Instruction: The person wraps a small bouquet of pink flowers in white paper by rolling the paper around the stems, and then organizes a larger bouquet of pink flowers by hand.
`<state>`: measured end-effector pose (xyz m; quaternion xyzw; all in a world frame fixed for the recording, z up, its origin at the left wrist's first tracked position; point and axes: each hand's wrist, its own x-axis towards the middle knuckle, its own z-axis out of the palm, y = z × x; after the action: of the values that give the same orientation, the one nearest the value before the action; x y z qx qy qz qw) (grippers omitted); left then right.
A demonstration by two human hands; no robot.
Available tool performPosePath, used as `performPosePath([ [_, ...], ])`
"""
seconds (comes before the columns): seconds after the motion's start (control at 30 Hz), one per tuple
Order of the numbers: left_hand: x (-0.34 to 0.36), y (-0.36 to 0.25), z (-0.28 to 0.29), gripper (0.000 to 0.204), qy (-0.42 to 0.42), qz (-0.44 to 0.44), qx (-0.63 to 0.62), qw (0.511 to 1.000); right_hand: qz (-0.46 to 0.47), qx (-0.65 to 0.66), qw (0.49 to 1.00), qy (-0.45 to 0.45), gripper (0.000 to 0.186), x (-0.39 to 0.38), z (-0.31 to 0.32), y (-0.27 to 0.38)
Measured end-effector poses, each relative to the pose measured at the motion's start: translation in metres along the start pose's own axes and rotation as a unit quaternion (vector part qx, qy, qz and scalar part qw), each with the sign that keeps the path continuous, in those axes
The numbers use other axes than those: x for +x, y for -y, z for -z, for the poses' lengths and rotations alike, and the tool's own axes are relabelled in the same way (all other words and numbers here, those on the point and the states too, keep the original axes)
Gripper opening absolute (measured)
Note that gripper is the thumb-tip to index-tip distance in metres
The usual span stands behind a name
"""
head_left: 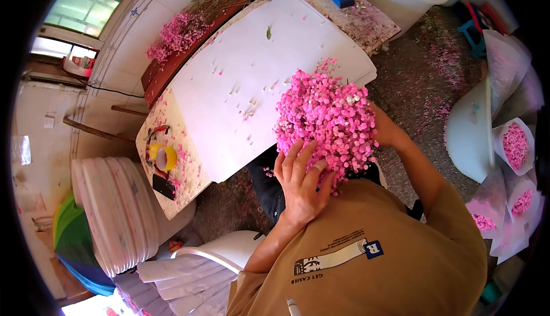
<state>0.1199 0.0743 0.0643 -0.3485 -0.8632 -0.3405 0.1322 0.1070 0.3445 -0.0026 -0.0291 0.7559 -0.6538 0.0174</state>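
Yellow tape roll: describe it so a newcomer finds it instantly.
Start at the table covered in white paper sheets. On its bare near-left corner lies the yellow tape roll, beside a flat black object. It is the only yellow ring among scattered pink petals.
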Motion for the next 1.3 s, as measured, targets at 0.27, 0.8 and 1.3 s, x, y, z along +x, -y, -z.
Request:
performPosePath([
  [0.27, -0.001, 0.01, -0.001, 0.018, -0.043, -0.024, 0.027, 0.998, 0.018, 0.058, 0.998, 0.006, 0.095, 0.004, 0.001, -0.002],
  [0.8, 0.061, -0.005, 0.01, 0.017, 0.113, 0.02, -0.02, 0.993, 0.061, 0.04, 0.997, 0.002, 0.084, 0.004, -0.002, 0.007],
  [1.3, 0.056, -0.003, -0.004, 0.013, 0.067, 0.026, -0.042, 0.997, 0.051, 0.066, 0.996, 0.009, 0.085, 0.004, -0.002, 0.008],
])
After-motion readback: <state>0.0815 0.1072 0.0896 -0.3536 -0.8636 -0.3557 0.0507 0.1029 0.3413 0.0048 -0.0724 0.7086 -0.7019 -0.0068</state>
